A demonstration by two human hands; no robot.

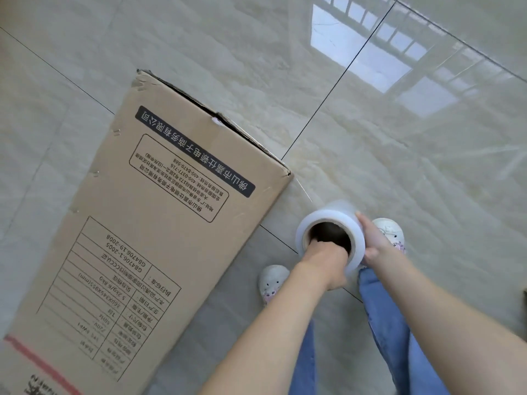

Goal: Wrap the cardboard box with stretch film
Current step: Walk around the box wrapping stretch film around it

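Observation:
A tall brown cardboard box (137, 223) with black printed text fills the left of the head view, standing on the tiled floor. To its right I hold a roll of clear stretch film (330, 223) above the floor. My left hand (328, 258) has its fingers pushed into the roll's dark core. My right hand (370, 238) grips the roll's outer right side. A thin line of film (303, 192) seems to run from the roll toward the box's lower right corner.
Glossy beige floor tiles (370, 124) with dark grout lines reflect a window at the upper right. My two white shoes (272, 282) and blue jeans show below the roll. A dark object sits at the right edge (524, 300).

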